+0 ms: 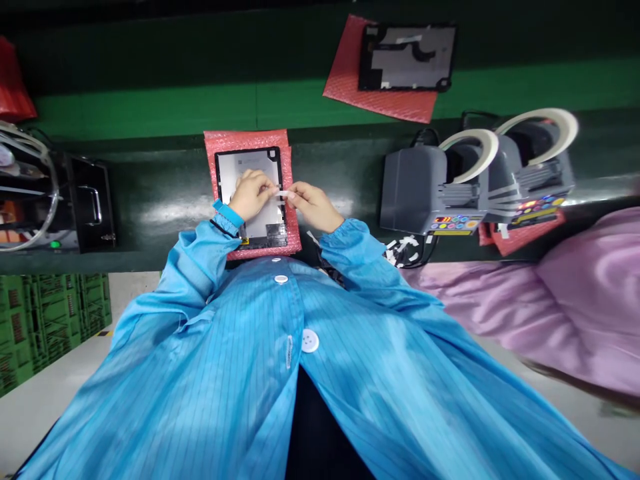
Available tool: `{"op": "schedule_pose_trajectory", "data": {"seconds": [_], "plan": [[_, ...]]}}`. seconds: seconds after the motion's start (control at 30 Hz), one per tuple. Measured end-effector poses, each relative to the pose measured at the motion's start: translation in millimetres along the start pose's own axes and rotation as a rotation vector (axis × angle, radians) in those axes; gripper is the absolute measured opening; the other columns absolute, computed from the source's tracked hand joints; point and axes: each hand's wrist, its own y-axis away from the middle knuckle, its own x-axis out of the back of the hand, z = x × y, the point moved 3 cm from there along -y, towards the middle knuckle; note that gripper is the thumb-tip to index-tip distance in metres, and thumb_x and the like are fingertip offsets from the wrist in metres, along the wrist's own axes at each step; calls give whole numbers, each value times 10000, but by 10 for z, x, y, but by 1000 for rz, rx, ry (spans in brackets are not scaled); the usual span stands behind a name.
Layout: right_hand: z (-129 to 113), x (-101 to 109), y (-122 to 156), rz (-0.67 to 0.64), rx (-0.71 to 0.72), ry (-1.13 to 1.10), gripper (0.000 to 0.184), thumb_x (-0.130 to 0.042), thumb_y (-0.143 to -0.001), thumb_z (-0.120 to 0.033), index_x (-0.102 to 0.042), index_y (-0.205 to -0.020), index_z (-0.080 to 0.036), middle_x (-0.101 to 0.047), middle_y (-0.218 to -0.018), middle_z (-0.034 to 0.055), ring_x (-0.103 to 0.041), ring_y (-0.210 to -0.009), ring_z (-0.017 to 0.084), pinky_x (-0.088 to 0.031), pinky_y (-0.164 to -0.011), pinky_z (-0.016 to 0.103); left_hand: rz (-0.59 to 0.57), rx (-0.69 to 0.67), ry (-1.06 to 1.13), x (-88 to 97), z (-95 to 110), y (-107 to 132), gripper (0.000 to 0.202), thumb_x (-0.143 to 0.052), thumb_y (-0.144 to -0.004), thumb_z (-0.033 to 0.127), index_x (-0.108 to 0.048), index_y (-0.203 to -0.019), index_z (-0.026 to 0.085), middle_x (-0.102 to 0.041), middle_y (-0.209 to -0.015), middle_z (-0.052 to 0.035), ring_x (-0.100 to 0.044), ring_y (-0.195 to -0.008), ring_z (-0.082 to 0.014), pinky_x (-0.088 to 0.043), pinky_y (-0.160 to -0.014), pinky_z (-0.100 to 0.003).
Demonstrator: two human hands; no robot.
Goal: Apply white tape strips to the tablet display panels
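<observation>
A tablet screen panel (257,223), silver-backed with a black frame, lies on a red bubble-wrap sheet (246,139) in front of me. Over its middle, my left hand (253,193) pinches one end of a short white tape strip (283,193). My right hand (314,205), at the panel's right edge, grips the strip's other end between thumb and finger. Both hands partly cover the panel. A blue wrist strap (229,213) circles my left wrist.
Two grey tape dispensers (415,187) with white tape rolls stand to the right, beside white tape scraps (407,250). Another panel (407,59) lies on red wrap at the back. A black case (93,200) stands left. A person in a pink sleeve (500,300) is at right.
</observation>
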Motion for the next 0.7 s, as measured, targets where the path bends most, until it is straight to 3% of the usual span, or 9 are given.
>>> {"op": "schedule_pose_trajectory", "data": {"seconds": [0.1, 0.2, 0.43, 0.7], "plan": [[96, 20, -29, 65, -93, -35, 413, -613, -828, -595, -591, -850, -182, -575, -685, -13, -543, -662, 123, -447, -672, 270, -16, 44, -11, -43, -16, 4, 160, -561, -903, 259, -624, -771, 195, -647, -877, -43, -533, -958, -229, -393, -924, -380], [147, 24, -81, 94, -94, -54, 342, -669, -808, -517, -580, -814, -187, -588, -696, -8, -541, -661, 122, -456, -660, 267, -36, 74, -31, -72, -29, -2, 154, -560, -902, 249, -631, -779, 190, -652, -876, -50, -539, -967, -234, -388, -927, -382], [138, -55, -206, 171, -110, 170, 135, -623, -775, -175, -536, -673, -192, -536, -683, -6, -496, -677, 140, -443, -741, 316, -46, 180, -156, -98, 44, -9, 173, -554, -921, 261, -639, -800, 170, -659, -1021, -111, -500, -1148, -317, -349, -961, -440], [286, -142, -197, 216, -112, 198, 108, -600, -755, -200, -534, -670, -200, -520, -699, -1, -485, -695, 147, -442, -755, 322, -19, 179, -239, -167, 75, 22, 174, -530, -931, 250, -652, -846, 158, -650, -1102, -147, -480, -1208, -352, -341, -993, -475]]}}
